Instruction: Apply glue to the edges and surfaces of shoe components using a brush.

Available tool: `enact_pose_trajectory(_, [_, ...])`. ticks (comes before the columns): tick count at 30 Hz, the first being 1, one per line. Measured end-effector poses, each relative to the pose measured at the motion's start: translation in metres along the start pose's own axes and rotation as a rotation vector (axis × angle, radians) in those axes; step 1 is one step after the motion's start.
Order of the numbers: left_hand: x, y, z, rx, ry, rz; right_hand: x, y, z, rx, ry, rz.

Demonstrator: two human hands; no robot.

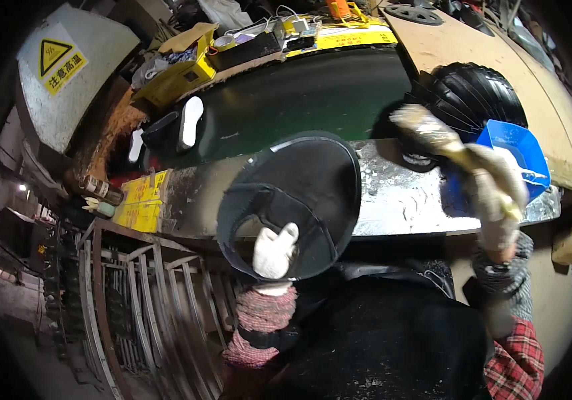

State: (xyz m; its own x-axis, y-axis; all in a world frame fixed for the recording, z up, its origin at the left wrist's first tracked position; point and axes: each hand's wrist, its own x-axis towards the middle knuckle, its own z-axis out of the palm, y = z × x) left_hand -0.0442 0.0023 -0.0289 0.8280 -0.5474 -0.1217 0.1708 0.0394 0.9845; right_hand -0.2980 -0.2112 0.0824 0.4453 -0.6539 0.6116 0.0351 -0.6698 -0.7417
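Observation:
My left hand (274,252), in a white glove, is closed on a black hollow piece (312,173) with a wide round rim, like a boot shaft. The fingers reach inside it, over the bench's near edge. My right hand (499,193), also gloved and blurred by motion, is closed on a pale brush-like tool (426,129) with a yellowish handle, pointing left. Its exact kind is smeared. Just right of that hand stands a blue container (532,150) with whitish stuff inside. Behind the tool lies a fanned stack of black pieces (479,93).
A green belt (299,97) runs behind the metal bench top (399,193). White-soled black boots (191,123) lie on it at left. Yellow boxes (142,203) flank the belt. A metal rack (146,300) stands below left; a tan board (499,60) lies at right.

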Motion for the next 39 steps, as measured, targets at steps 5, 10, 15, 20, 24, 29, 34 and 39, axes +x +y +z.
enact_pose_trajectory(5, [-0.01,-0.026,-0.009,-0.311,0.002,-0.05,0.036,0.003,0.105,0.263,-0.413,-0.226])
enact_pose_trajectory(10, [-0.001,-0.018,-0.037,-0.497,-0.007,-0.044,0.009,0.043,0.091,0.458,-0.321,0.36])
enact_pose_trajectory(15, [0.005,-0.003,-0.017,-0.642,-0.158,-0.09,0.022,0.021,0.093,0.337,-0.165,0.199])
enact_pose_trajectory(20, [-0.006,0.011,0.032,-0.704,-0.331,-0.175,0.045,-0.043,0.151,0.179,-0.643,-0.395])
enact_pose_trajectory(24, [-0.015,0.036,0.029,-0.591,-0.316,-0.157,0.003,-0.061,0.145,0.304,-0.568,-0.637])
enact_pose_trajectory(29, [0.022,0.046,0.04,-0.276,-0.27,-0.174,-0.009,0.003,0.063,0.36,-0.848,-0.175])
enact_pose_trajectory(34, [0.008,0.066,0.043,-0.157,-0.31,-0.172,-0.034,-0.008,0.023,0.446,-0.271,0.483])
enact_pose_trajectory(39, [-0.034,0.067,0.041,-0.189,-0.366,-0.124,-0.021,0.032,0.002,0.298,-0.345,0.268])
